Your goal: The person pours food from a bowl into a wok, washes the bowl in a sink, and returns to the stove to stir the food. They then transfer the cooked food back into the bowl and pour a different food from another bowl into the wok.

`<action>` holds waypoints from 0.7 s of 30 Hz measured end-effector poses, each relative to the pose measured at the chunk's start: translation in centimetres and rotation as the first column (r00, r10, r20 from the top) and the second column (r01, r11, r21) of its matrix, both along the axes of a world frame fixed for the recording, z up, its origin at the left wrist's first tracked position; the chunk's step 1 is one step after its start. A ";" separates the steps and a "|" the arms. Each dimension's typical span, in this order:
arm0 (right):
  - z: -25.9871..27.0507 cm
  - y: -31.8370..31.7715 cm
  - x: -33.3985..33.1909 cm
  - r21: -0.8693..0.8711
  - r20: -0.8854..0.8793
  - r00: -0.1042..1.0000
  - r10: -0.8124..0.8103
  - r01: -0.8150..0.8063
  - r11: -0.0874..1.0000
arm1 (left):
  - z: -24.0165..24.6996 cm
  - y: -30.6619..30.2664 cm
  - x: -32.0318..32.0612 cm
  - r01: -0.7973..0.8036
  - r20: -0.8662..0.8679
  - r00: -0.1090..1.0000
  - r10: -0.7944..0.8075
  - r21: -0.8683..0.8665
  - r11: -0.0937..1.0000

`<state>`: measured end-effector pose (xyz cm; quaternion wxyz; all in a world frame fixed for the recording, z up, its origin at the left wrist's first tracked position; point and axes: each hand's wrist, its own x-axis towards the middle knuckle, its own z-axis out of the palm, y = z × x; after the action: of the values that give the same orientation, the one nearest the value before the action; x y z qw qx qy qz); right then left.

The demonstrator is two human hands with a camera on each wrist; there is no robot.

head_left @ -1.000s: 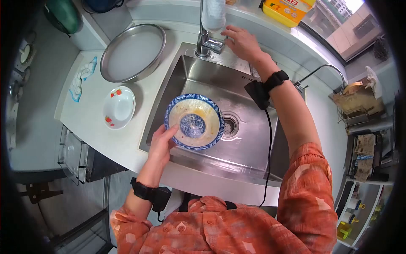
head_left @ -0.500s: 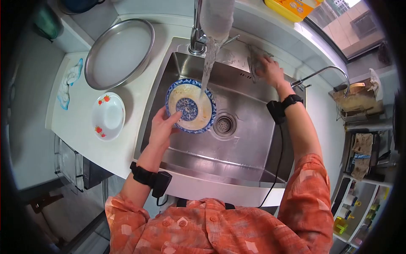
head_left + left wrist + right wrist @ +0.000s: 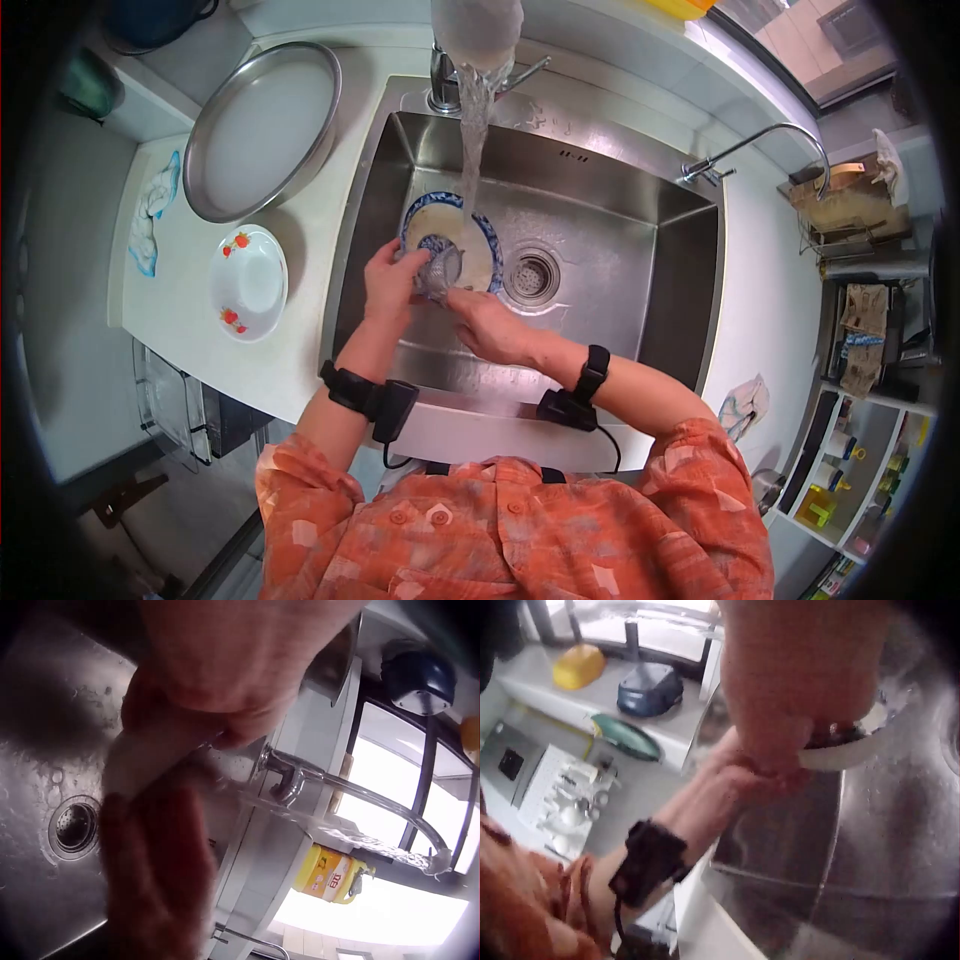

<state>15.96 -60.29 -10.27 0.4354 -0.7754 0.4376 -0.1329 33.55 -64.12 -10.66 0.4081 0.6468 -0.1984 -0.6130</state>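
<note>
L hand [image 3: 388, 285] grips left edge of the blue-rimmed bowl [image 3: 477, 262], R hand [image 3: 495, 328] pinches a grey mesh cloth [image 3: 443, 270] in it, both forearms angled inward. The bowl is over the sink [image 3: 600, 245], under running water [image 3: 474, 130]. On the white surface [image 3: 180, 285], L side: metal basin [image 3: 308, 177] w/ cloudy liquid, flowered bowl [image 3: 257, 283]; window [image 3: 790, 45] at back R.

Blue-rimmed cream bowl [image 3: 475, 262], red-patterned white bowl [image 3: 258, 282], orange shirt [image 3: 512, 535]

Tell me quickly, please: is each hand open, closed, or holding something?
Left hand: holding the blue-rimmed bowl.
Right hand: holding a grey, mesh-like cloth over the bowl.
</note>
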 end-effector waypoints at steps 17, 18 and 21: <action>-0.6 1.6 1.3 0.034 -0.294 0.955 0.047 -0.038 0.999 | -0.8 1.5 0.1 -0.008 -0.163 0.986 0.019 0.072 0.997; -1.4 1.6 -0.5 0.039 -0.298 0.953 0.050 -0.040 0.998 | -1.0 1.4 0.6 0.027 -0.190 0.981 -0.027 -0.001 1.000; -2.5 -0.3 -3.3 -0.179 -0.429 0.869 0.248 -0.350 0.919 | 0.7 1.7 0.4 0.228 -0.185 0.961 -0.204 0.121 0.966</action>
<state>12.62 -60.59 -12.82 0.2511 -0.8934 0.3701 0.0426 33.98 -62.37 -9.99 0.3071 0.5936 -0.1884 -0.7196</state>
